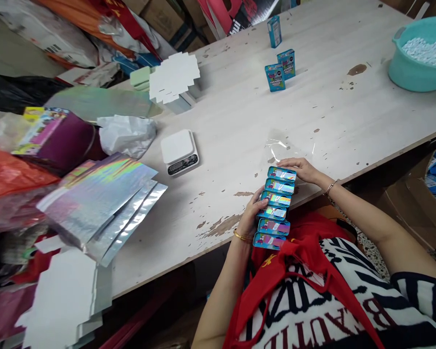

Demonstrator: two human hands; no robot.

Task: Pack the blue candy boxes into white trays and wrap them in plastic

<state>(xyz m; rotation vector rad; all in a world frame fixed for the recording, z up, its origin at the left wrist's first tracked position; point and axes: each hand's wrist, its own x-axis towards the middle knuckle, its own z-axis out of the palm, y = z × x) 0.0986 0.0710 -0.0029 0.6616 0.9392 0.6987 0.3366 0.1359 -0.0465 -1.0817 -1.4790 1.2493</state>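
Observation:
A row of several small blue candy boxes (274, 199) with shiny, iridescent narrow faces stretches from the table edge toward my lap. My left hand (253, 214) grips the row from its left side, thumb over one of the middle boxes. At the far end, my right hand (301, 169) curls its fingers against the last box and presses on the row; its thumb is hidden. Just beyond the right hand, a clear plastic bag (281, 148) lies on the table. Farther off stand three blue candy boxes, one pair (275, 78) close together and a single box (274, 32) behind.
A white digital scale (179, 151) sits left of centre on the worn table (225, 131). White flat cartons (176, 80), silvery pouches (105, 203) and a crumpled white bag (127, 133) are at the left. A turquoise basin (407, 72) with small pale pieces stands far right.

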